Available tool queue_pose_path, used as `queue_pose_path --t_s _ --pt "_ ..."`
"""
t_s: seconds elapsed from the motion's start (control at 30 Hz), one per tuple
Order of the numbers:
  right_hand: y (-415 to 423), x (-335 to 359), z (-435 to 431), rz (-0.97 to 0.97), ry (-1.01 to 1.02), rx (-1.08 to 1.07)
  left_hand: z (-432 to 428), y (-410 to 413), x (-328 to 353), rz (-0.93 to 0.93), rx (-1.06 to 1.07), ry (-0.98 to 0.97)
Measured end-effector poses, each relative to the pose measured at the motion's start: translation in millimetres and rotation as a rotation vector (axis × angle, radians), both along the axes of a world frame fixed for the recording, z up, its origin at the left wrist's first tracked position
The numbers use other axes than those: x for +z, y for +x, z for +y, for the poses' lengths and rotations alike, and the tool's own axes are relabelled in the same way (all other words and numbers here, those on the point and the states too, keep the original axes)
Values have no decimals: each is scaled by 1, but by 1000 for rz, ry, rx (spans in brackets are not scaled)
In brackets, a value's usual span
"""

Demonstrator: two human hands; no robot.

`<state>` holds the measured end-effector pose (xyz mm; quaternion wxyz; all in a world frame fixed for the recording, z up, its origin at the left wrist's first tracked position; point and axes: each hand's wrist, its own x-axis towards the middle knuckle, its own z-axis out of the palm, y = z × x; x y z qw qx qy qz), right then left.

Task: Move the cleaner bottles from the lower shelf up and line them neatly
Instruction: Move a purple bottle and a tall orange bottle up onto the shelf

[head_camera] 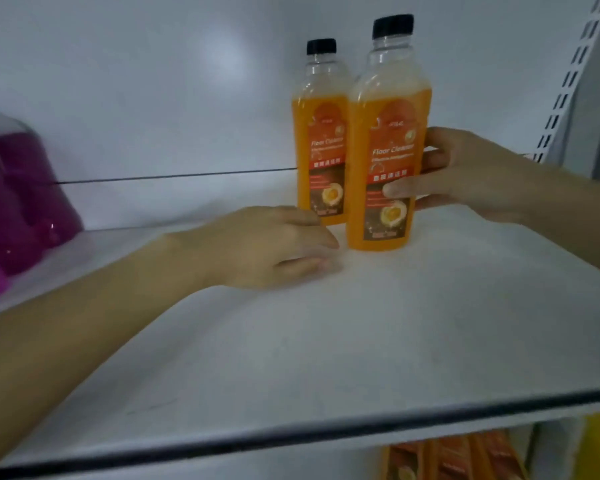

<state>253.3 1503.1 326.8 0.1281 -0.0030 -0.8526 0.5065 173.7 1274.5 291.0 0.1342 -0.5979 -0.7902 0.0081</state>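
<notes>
Orange front bottle (388, 133), gripped by right hand (465, 174), half-hides rear bottle (317, 150); left hand (264, 247) seemingly relaxed.

On the white shelf (361, 341) stand the front bottle (385, 133), rear bottle (321, 133) and purple containers (21, 202).

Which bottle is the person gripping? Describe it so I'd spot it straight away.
On the white shelf, two orange floor cleaner bottles with black caps stand toward the right. It is the front bottle, nearer the camera and rightmost; unlike the back bottle, the right hand wraps round its label.
</notes>
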Motion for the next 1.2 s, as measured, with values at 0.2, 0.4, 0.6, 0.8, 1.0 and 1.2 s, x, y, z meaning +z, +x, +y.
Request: queue_pose_path --t_s 0.2,0.4,0.6,0.8,1.0,1.2 --pt "-30 -2 22 19 5 -16 12 -11 -16 -77 19 21" --pt "-48 -6 32 34 -3 -38 10 -13 -21 -98 8 79" --pt "-55 -19 33 129 -21 -84 10 -14 -23 -36 112 90" --pt "-56 -29 28 265 171 -156 9 -14 -25 146 188 106" --pt "-51 -42 33 391 426 -59 9 -18 -26 85 202 86" --pt "-53 -43 37 402 472 -26 10 -13 -24 130 190 121"
